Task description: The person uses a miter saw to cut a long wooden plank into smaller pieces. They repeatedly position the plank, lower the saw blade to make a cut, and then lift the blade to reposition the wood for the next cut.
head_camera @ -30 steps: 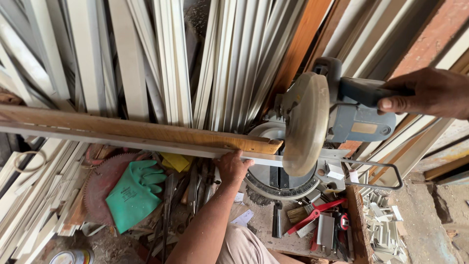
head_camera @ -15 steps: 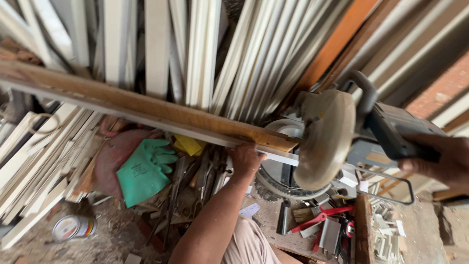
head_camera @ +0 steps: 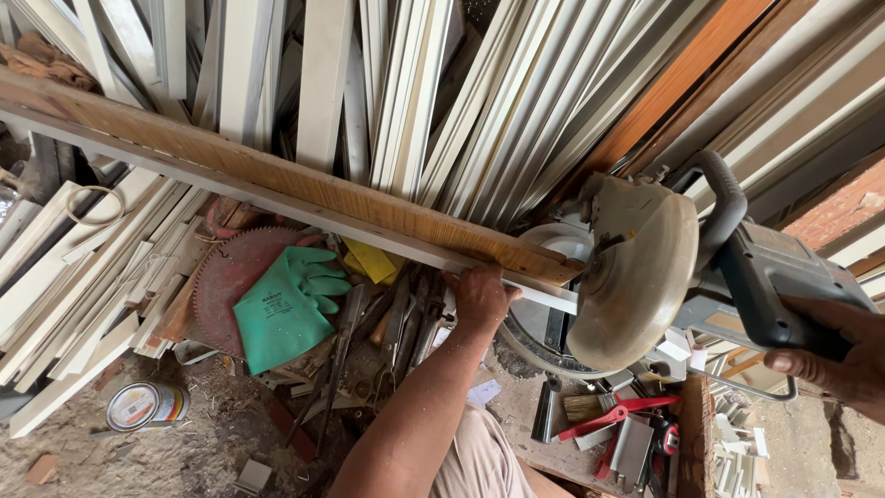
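My left hand [head_camera: 479, 295] grips the near edge of a long white strip [head_camera: 304, 210] that lies against a long brown wooden board [head_camera: 230, 157], close to the saw. A mitre saw [head_camera: 636, 277] with a dusty round blade guard stands at the right, its blade raised over the strip's end. My right hand [head_camera: 843, 355] is closed around the saw's black handle [head_camera: 756, 286] at the right edge of the head view.
Many white and brown strips [head_camera: 442, 92] lean behind the saw. Below lie a green rubber glove [head_camera: 286, 304], a rusty round saw blade [head_camera: 230, 267], yellow pieces, hand tools, a red-handled brush [head_camera: 608, 420] and a tin [head_camera: 143, 406] on the dusty floor.
The view has shifted left and closer. The saw head and my right hand have moved lower and to the right in view. My left hand stays on the strip.
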